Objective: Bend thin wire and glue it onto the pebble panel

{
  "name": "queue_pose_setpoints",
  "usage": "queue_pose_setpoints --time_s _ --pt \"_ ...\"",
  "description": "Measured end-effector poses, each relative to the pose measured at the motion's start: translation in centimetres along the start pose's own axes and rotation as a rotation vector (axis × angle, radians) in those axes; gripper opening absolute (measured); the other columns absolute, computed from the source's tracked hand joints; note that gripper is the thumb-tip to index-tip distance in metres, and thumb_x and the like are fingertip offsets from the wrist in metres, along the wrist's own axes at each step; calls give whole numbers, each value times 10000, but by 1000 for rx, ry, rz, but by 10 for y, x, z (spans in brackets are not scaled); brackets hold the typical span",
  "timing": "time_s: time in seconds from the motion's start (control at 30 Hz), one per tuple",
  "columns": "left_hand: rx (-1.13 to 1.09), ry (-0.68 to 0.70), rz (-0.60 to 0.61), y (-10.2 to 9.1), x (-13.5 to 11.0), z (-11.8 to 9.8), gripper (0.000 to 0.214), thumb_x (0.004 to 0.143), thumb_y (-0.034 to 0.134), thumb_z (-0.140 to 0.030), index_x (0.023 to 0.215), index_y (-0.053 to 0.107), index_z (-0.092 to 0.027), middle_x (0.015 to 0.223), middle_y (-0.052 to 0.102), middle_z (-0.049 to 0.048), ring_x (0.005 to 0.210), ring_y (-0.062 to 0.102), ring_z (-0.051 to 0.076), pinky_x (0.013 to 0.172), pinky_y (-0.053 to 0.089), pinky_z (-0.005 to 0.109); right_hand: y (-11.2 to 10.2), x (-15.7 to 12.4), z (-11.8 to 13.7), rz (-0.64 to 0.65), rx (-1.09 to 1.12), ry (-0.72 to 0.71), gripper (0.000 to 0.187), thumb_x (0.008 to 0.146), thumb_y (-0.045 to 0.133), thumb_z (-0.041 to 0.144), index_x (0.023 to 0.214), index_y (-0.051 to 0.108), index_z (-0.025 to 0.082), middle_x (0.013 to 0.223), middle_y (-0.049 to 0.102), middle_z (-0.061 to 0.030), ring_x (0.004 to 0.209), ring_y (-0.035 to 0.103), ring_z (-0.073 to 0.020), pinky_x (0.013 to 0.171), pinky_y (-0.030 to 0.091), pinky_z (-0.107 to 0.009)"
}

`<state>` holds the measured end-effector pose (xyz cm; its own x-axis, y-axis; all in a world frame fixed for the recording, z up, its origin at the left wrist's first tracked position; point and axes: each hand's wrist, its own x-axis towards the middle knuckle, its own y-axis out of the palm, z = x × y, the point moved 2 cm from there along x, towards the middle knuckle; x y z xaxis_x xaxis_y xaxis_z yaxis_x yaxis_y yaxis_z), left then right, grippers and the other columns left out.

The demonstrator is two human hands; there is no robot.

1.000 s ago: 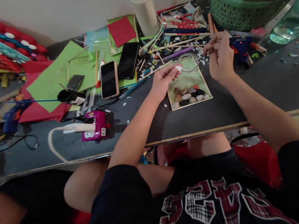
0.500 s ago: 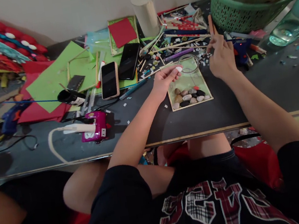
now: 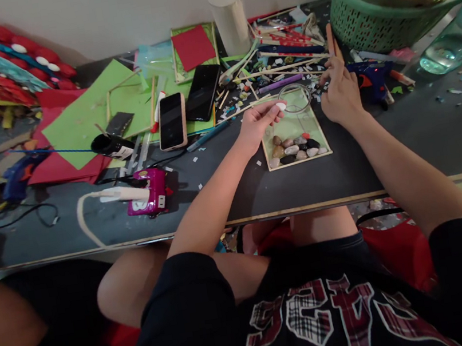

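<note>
My left hand (image 3: 259, 122) pinches a small white pebble (image 3: 281, 106) above a green card framed with sticks (image 3: 293, 127). A row of mixed pebbles (image 3: 294, 149) lies along the card's near edge, and a clear ring (image 3: 294, 97) sits at its far end. My right hand (image 3: 341, 96) is closed around a brown stick (image 3: 330, 41) that points up and away, just right of the card. A blue glue gun (image 3: 368, 76) lies beside that hand on the dark table (image 3: 344, 173).
Two phones (image 3: 171, 121) lie on green paper (image 3: 87, 116) at centre left. A pink device (image 3: 151, 190) with a white cord sits near the table's front edge. A green basket (image 3: 382, 23) stands back right, a paper roll (image 3: 229, 20) at the back, sticks and scraps between.
My right hand with the stick has dropped lower and closer to the table beside the card. My left hand still holds the white pebble in the same place.
</note>
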<state>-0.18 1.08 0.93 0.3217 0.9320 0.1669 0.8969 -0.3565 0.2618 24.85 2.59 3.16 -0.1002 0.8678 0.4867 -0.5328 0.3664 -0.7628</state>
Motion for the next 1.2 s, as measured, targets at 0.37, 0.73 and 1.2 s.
queue_pose_setpoints --time_s 0.37,0.73,1.2 --pt "52 -12 -27 -1 0 0 396 791 869 -570 982 832 -225 763 736 -11 665 609 59 639 466 190 -8 0 1 -66 146 -61 479 991 463 594 1347 490 275 1253 690 -191 1295 496 -452 1037 354 -690" --pt "451 101 27 -4 -4 -7 556 812 776 -681 1040 801 -175 869 815 72 786 726 146 662 450 242 -9 -3 8 -71 169 9 439 995 514 503 1364 507 264 886 749 -100 1069 607 -415 1090 283 -740" --pt "739 80 191 -6 -11 -15 256 836 743 -363 1027 701 -198 921 799 55 816 736 181 745 519 296 -4 -10 40 217 -100 -302 363 983 576 571 1069 769 275 1557 567 -112 1465 424 -443 1145 355 -681"
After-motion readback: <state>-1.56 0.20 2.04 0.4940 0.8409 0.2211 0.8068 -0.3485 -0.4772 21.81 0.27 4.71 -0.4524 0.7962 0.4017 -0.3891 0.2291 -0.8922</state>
